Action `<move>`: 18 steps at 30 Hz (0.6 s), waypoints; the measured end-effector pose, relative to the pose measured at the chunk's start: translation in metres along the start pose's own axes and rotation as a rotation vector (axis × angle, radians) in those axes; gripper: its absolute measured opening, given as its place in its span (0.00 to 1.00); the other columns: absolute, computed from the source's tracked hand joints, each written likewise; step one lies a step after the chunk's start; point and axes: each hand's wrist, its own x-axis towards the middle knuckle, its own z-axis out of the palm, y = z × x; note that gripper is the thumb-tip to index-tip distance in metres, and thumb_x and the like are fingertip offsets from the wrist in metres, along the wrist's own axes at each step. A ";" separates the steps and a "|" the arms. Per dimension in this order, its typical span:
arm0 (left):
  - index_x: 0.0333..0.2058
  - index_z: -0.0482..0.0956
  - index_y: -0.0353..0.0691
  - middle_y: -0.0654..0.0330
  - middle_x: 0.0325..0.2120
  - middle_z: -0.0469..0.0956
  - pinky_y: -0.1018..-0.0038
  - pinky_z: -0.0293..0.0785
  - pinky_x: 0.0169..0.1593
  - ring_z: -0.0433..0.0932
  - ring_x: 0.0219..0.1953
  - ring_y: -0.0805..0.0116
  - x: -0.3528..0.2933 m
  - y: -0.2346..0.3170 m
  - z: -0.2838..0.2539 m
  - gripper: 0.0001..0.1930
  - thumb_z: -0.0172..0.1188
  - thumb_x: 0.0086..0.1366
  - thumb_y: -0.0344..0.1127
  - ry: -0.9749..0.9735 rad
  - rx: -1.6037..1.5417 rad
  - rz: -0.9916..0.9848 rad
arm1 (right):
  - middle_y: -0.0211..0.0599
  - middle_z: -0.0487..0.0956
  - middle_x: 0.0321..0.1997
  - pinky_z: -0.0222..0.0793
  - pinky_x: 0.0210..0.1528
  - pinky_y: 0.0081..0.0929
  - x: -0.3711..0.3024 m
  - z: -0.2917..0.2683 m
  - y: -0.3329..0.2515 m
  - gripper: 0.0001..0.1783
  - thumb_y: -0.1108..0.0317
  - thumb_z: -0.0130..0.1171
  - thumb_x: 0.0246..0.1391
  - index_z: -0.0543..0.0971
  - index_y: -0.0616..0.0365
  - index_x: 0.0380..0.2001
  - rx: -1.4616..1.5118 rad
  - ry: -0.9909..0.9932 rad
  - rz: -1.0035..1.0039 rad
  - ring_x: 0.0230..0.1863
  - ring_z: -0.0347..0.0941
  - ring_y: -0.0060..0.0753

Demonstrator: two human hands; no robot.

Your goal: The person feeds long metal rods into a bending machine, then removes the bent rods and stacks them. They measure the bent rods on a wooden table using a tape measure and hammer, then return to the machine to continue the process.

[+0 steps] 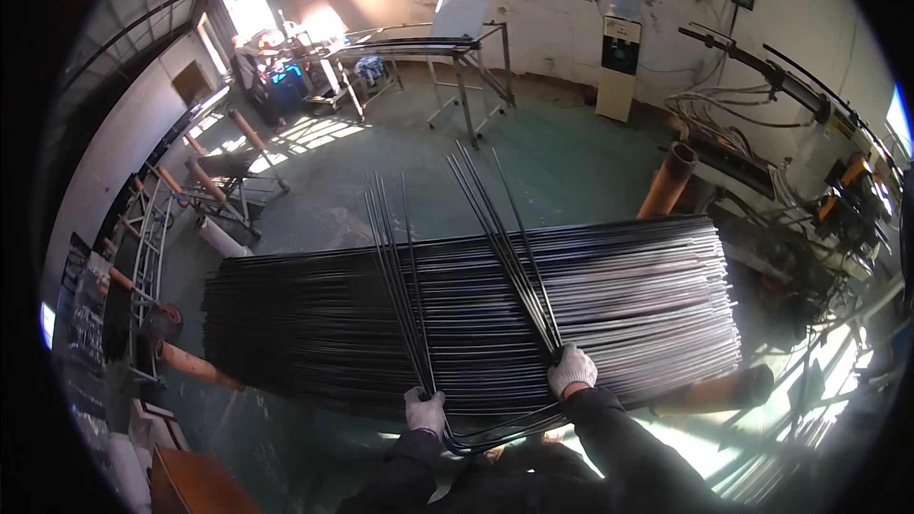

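Observation:
Several thin black rods [510,262] stand away from me in two bunches, one at each hand. Close to my body they appear to run together in a curved bend [490,440]. My left hand [425,411], in a whitish work glove, is closed around the left bunch [398,290]. Gloved the same way, my right hand [573,371] grips the right bunch a little farther from me. Beneath both bunches lies a wide layer of long dark rods [628,295], side by side and running left to right. My fingers partly hide the gripped rods.
Brown tubes [669,176] stick out around the rod layer, one [724,388] at the near right. Machinery with hoses [752,100] stands at the right. At the back are a water dispenser [619,67], a whiteboard [462,11] and a person [249,71] by a bench.

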 end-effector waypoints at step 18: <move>0.55 0.88 0.32 0.54 0.41 0.91 0.60 0.81 0.59 0.87 0.46 0.58 -0.200 -0.062 -0.003 0.27 0.79 0.64 0.44 0.172 -0.359 -0.327 | 0.36 0.84 0.35 0.75 0.42 0.34 -0.074 -0.073 0.069 0.16 0.69 0.72 0.59 0.82 0.65 0.46 0.729 -0.297 -0.413 0.36 0.78 0.30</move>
